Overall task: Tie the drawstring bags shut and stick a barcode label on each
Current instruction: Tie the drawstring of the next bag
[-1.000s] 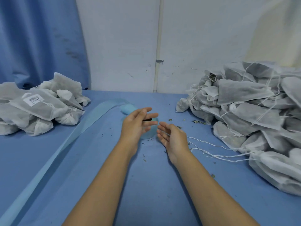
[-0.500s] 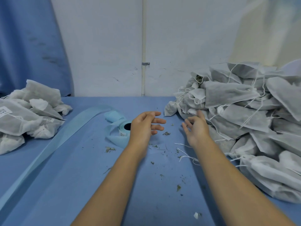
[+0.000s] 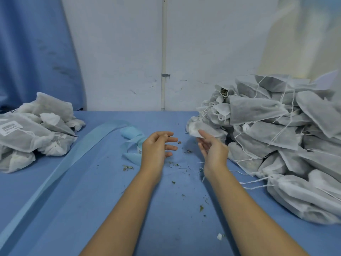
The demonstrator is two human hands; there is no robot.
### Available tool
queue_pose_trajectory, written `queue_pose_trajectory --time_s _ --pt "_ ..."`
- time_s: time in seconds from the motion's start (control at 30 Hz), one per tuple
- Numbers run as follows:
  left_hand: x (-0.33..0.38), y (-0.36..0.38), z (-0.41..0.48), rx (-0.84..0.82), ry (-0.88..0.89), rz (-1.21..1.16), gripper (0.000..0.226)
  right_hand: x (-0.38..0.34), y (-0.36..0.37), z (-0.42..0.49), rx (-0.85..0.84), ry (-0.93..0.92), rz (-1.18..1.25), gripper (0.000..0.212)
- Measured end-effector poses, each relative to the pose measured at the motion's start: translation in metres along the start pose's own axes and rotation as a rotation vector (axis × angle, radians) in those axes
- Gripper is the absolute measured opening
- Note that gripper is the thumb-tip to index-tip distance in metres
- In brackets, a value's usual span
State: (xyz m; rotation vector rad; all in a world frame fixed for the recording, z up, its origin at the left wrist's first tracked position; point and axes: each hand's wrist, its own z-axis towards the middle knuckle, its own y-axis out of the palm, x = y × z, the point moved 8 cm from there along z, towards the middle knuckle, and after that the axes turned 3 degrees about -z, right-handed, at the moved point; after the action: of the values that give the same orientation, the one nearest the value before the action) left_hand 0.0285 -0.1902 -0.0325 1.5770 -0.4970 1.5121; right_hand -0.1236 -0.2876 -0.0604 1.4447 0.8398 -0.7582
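We are recording the right hand (image 3: 212, 152) as nearer, fingers apart and touching the drawstring bag (image 3: 193, 128) corner just beyond its fingertips (image 3: 201, 133). The left hand (image 3: 156, 146) is hovering spread and empty.

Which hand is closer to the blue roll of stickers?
Left. The left hand is right beside the label roll, partly covering it. The right hand is farther to the right, its fingertips at the edge of the pile of drawstring bags.
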Motion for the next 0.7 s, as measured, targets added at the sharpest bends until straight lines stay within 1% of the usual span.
queue_pose_trajectory --time_s 0.17,0.27,0.37,0.43,0.5,0.57,0.7 --pt "-0.007 -0.006 -0.012 -0.014 -0.036 -0.031 0.01 0.01 0.009 -0.024 -0.064 -0.005 -0.002 0.018" --pt "-0.017 -0.012 -0.017 -0.003 -0.019 0.048 0.009 0.018 0.013 -0.03 -0.099 0.017 -0.025 0.014" --pt "-0.017 -0.016 -0.021 0.027 0.044 0.187 0.019 0.021 0.018 -0.034 -0.158 -0.011 -0.115 0.009" --pt "-0.016 -0.011 -0.02 -0.001 0.046 0.218 0.029 0.022 0.022 -0.039 -0.204 -0.029 -0.174 0.006" --pt "-0.017 -0.005 -0.02 -0.03 0.008 0.19 0.03 0.023 0.025 -0.041 -0.212 -0.041 -0.196 0.01" --pt "-0.023 -0.003 -0.02 -0.035 -0.059 0.13 0.025 0.021 0.024 -0.041 -0.201 -0.081 -0.246 0.014" --pt "-0.038 0.003 -0.026 -0.09 -0.264 -0.046 0.018 0.018 0.024 -0.042 -0.24 -0.133 -0.313 0.026"
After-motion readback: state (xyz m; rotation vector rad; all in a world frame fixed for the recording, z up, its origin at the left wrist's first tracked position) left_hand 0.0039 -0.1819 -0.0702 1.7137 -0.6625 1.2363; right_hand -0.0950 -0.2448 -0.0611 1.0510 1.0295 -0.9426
